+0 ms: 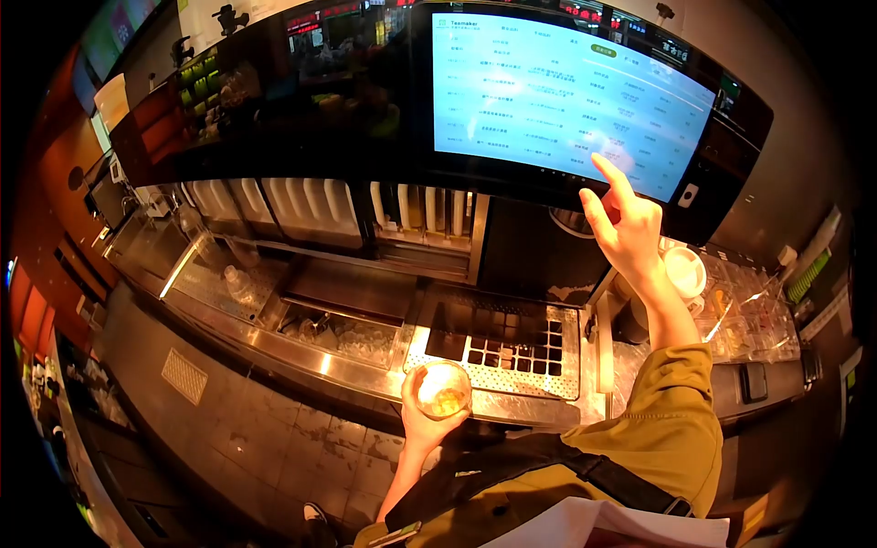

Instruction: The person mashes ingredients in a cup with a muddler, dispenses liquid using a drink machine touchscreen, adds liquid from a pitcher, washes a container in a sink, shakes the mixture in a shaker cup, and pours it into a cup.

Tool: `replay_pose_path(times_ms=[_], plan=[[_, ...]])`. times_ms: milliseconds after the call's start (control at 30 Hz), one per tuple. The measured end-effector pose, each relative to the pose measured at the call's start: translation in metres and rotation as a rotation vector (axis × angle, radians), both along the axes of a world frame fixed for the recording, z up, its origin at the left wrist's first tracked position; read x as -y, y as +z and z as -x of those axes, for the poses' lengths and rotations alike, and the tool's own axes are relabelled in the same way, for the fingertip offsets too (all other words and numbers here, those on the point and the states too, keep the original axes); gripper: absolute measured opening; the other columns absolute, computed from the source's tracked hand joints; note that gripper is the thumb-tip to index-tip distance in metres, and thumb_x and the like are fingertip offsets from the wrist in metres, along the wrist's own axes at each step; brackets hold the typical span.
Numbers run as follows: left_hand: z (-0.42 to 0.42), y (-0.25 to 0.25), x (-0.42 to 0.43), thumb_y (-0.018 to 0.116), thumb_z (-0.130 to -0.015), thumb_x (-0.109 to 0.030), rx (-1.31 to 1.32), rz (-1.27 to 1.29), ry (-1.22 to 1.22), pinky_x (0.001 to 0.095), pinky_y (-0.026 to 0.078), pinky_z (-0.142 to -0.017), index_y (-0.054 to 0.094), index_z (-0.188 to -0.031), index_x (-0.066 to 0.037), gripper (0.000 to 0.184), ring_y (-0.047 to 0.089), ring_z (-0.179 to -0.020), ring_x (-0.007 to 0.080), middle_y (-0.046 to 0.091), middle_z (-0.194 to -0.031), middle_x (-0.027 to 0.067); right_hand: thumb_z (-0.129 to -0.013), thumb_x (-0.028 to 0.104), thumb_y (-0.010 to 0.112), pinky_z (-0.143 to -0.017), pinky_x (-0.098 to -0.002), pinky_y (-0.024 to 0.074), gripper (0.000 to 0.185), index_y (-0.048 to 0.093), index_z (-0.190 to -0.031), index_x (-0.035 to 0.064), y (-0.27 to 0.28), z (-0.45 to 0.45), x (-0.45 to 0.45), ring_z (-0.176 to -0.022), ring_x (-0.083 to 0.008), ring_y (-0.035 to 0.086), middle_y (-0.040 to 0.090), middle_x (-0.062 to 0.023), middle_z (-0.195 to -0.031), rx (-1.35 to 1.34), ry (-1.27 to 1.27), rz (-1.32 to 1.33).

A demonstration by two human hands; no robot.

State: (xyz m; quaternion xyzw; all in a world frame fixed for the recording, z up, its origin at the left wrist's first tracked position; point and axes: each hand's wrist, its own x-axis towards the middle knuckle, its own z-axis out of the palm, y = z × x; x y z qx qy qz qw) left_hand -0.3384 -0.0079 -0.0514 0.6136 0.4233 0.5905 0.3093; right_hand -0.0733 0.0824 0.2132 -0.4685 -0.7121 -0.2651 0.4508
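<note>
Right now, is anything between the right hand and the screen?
Nothing visible is: the right hand overlaps the lower part of the screen in view, though contact can't be told. The cup is well below, in the left hand.

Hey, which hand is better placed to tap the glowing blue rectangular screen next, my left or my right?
Your right hand, most likely: it's raised at the screen, while your left hand, lower down, holds a clear round cup.
</note>
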Motion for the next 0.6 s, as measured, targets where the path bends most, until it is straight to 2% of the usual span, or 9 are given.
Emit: replay_pose_path(times_ms=[133, 600], plan=[[0.000, -0.004, 0.000, 0.082, -0.052, -0.023, 0.022, 0.018, -0.007, 0.0379, 0.035, -0.097, 0.024, -0.133, -0.003, 0.102, 0.046, -0.112, 0.0261, 0.045, -0.121, 0.0164, -0.076, 0.020, 0.065, -0.041, -0.0266, 0.0391, 0.047, 0.052, -0.120, 0.0068, -0.004, 0.001, -0.003, -0.036, -0.0154, 0.048, 0.051, -0.0028, -0.045, -0.028, -0.011, 0.011], [0.003, -0.003, 0.001, 0.082, -0.053, -0.022, 0.036, 0.003, -0.012, 0.0379, 0.035, -0.097, 0.022, -0.134, -0.002, 0.103, 0.044, -0.113, 0.0261, 0.044, -0.122, 0.0162, -0.076, 0.021, 0.064, -0.041, -0.0282, 0.0387, 0.053, 0.047, -0.124, 0.0061, -0.016, 0.001, -0.004, -0.037, -0.0170, 0.050, 0.053, -0.0032, -0.047, 0.026, -0.028, 0.032]])
